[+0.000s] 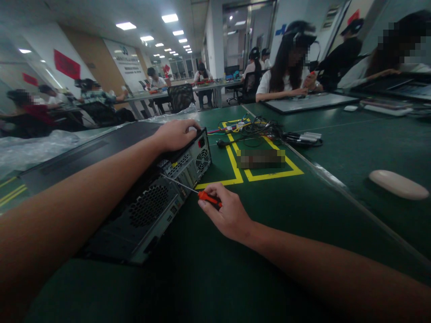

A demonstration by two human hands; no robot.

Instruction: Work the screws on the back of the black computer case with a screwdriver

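Note:
A black desktop computer case (151,202) lies on its side on the green table, its rear panel with round vents, ports and a power supply fan facing me. My left hand (177,134) grips its upper edge near the far rear corner, fingers bent over the edge and partly hidden. In my right hand (227,211) is a screwdriver (207,196) with a red and black handle, held between thumb and fingers. Its thin metal shaft reaches leftward to the rear panel, near the slot brackets. Whether the tip sits in a screw is too small to tell.
Behind the case lies a bundle of cables (262,128), near yellow tape outlines (274,176). A pale oval object (399,184) sits at the right, and bubble wrap (30,148) at the left. Across the table a person (286,76) works over a flat panel (303,103).

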